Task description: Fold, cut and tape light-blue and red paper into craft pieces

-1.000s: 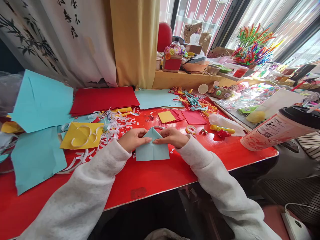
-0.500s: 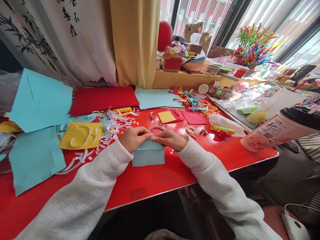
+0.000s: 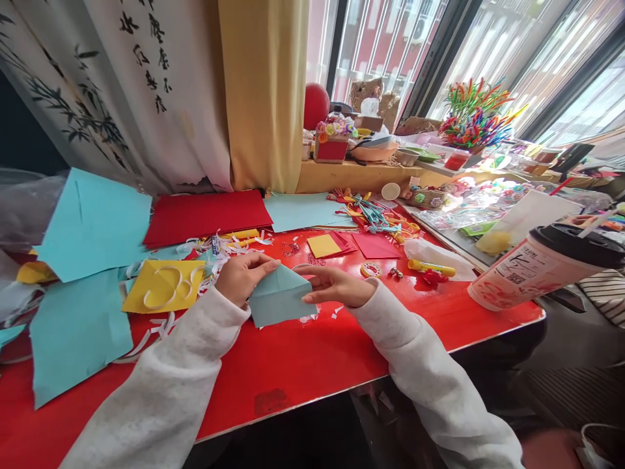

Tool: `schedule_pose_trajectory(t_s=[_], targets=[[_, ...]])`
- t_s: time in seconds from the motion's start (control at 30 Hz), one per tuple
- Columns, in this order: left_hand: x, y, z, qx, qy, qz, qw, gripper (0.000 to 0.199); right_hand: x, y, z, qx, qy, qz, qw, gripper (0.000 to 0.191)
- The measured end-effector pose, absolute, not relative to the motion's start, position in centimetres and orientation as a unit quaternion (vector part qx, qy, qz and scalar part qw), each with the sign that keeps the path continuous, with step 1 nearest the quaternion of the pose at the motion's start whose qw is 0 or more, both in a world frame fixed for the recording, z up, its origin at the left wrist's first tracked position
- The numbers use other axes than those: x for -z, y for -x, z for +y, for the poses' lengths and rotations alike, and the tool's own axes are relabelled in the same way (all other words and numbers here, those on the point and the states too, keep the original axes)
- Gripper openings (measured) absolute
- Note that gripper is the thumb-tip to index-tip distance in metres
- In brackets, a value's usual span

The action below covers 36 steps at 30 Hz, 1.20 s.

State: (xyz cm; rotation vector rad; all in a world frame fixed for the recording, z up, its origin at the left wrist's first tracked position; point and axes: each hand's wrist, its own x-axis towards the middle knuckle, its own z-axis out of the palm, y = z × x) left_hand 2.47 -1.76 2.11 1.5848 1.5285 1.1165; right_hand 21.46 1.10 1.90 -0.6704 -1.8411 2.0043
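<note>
A small light-blue sheet of paper (image 3: 279, 301) is lifted off the red tabletop, its upper part creased and coming to a point. My left hand (image 3: 244, 277) pinches it along the upper left, thumb near the peak. At the right edge, my right hand (image 3: 339, 286) has its thumb on the near face, with the other fingers reaching around behind. Part of a white ring-like strip shows behind the paper. Beside my left hand lies a yellow paper square (image 3: 163, 285) with curled white strips on it.
Large blue sheets (image 3: 81, 339) lie at left, and a red paper stack (image 3: 209, 218) at the back. White scraps, a yellow-and-red paper pile (image 3: 325, 245), a tape roll (image 3: 370, 270) and a yellow glue stick (image 3: 431, 268) surround the hands. A tall cup (image 3: 527, 267) stands near the right edge.
The blue paper has been raised and tilted. My left hand has shifted left and slightly down with it, while my right hand has moved from the top middle to the paper's right edge.
</note>
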Motion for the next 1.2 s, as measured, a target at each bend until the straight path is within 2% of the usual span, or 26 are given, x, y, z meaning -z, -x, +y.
schedule_pose_trajectory(t_s=[0.2, 0.4, 0.57, 0.87, 1.07, 1.2], targets=[[-2.0, -2.7, -1.9, -0.368, -0.670, 0.543, 0.347, 0.029, -1.0, -20.1, 1.2, -0.617, 0.305, -0.684, 0.241, 0.028], [-1.4, -2.9, -1.6, -0.433, -0.578, 0.568, 0.394, 0.034, -1.1, -20.8, 1.8, -0.641, 0.398, -0.546, 0.364, 0.032], [-1.8, -2.9, -1.7, -0.445, -0.565, 0.541, 0.436, 0.026, -1.8, -21.1, 1.5, -0.667, 0.352, -0.572, 0.321, 0.031], [-2.6, -3.2, -2.2, -0.475, -0.548, 0.526, 0.445, 0.028, -1.0, -20.6, 1.4, -0.625, 0.368, -0.578, 0.373, 0.030], [-2.4, -2.9, -1.9, -0.524, -0.525, 0.534, 0.407, 0.028, -2.8, -21.6, 1.1, -0.683, 0.302, -0.583, 0.319, 0.028], [-2.2, -3.0, -1.8, -0.526, -0.518, 0.521, 0.428, 0.025, -3.0, -22.0, 1.2, -0.689, 0.312, -0.579, 0.305, 0.025]])
